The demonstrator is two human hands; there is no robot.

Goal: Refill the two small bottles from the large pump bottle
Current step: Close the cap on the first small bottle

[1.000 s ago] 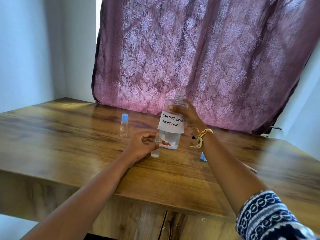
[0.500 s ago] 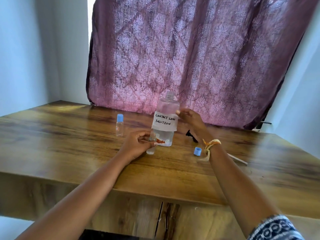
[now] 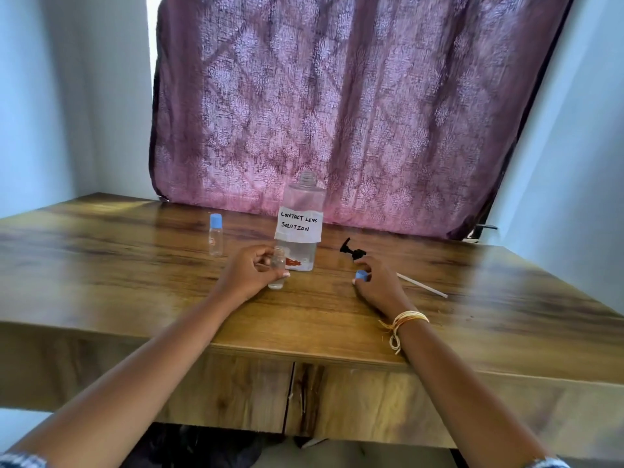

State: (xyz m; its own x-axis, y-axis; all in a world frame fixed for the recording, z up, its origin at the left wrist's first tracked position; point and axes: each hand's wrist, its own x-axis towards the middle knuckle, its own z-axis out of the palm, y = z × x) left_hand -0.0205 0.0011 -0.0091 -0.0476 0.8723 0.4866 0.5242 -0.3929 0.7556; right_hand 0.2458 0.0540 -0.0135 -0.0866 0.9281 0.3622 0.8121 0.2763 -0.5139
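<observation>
Blue cap [image 3: 360, 275] now pinched by right hand [image 3: 378, 287], which has left the large bottle [image 3: 301, 224] standing mid-table. Left hand [image 3: 250, 273] grips open small bottle [image 3: 277, 266]; capping likely next. 2nd small bottle [image 3: 215, 235] capped, toward back-left.

From my remote seat I see a broad wooden table [image 3: 135, 282] with a streaky brown grain — its front edge shows a dark vertical seam [image 3: 290, 396] below the top. Behind it hangs a mauve patterned curtain [image 3: 337, 113], backlit and glowing pink near its lower hem, which meets the table's far edge. Pale blue-white walls [image 3: 67, 96] flank the curtain on both sides — a small dark bracket [image 3: 486, 228] juts out near the curtain's lower right corner.
</observation>
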